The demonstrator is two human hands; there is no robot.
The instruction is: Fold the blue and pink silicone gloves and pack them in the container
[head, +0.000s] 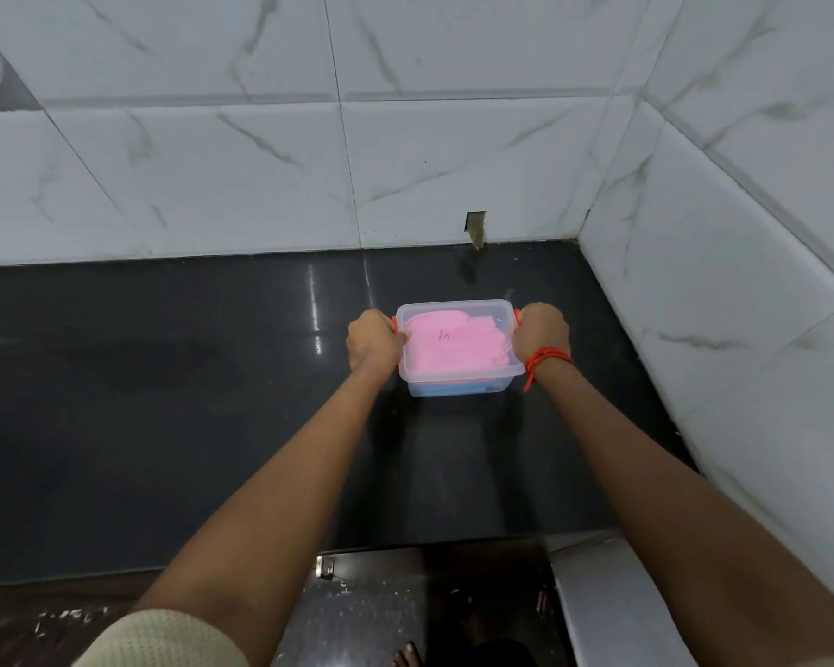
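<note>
A clear plastic container (458,383) with a clear lid and orange side clips stands on the black countertop. Folded pink gloves (453,346) fill its upper part. Blue gloves (446,388) show through the front wall underneath them. My left hand (372,341) grips the container's left side over the orange clip. My right hand (540,332), with a red thread around the wrist, grips the right side. Both clips are mostly hidden by my fingers.
The black glossy countertop (164,377) runs to a white marble-tiled wall (261,175) at the back and another on the right (742,281). A small cut-out hole (475,228) sits in the back wall just behind the container. The counter's front edge lies near my elbows.
</note>
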